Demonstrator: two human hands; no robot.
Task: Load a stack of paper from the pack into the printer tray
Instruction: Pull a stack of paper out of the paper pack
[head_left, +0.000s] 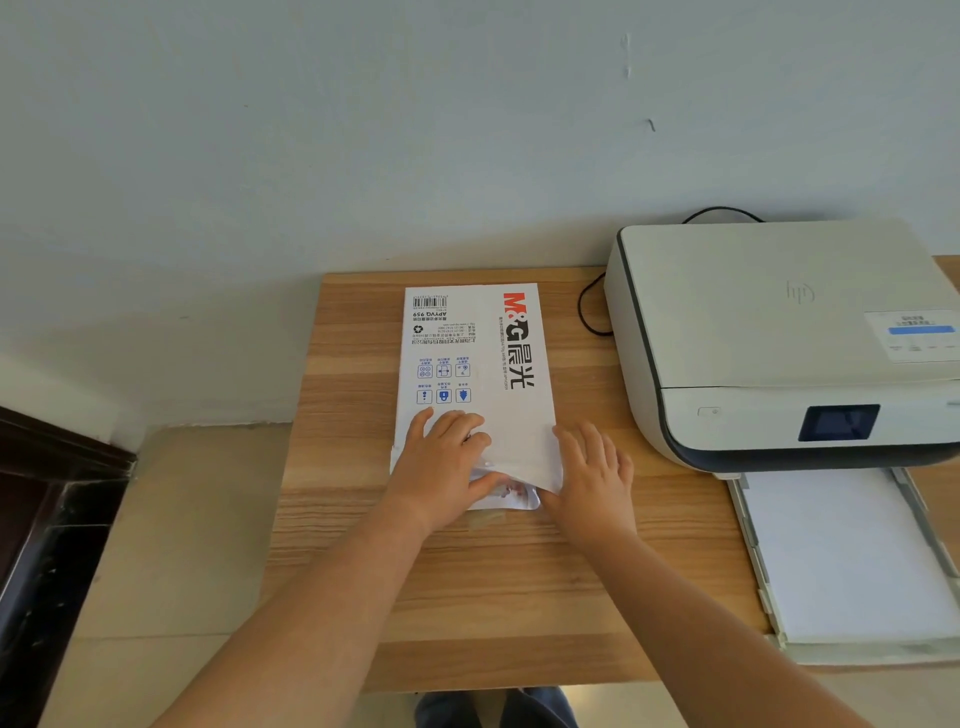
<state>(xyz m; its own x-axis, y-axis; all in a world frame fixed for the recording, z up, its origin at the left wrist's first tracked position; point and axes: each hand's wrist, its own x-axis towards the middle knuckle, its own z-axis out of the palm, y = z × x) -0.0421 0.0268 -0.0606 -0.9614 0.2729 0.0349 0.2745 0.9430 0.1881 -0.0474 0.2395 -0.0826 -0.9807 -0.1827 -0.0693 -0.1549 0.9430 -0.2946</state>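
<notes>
A white paper pack (478, 358) with red and black print lies flat on the wooden table (519, 587), its near end opened. My left hand (441, 462) rests on the pack's near left part, fingers curled, thumb at the torn wrapper flap. My right hand (592, 473) lies flat with straight fingers against the pack's near right corner. To the right stands a white printer (769, 332). Its paper tray (756, 561) is pulled out toward me and holds white sheets (841, 556).
A black cable (589, 306) loops on the table between pack and printer. The table's back edge meets a pale wall. A dark wooden piece of furniture (52, 525) stands at the left over a beige floor. My legs show below the table's front edge.
</notes>
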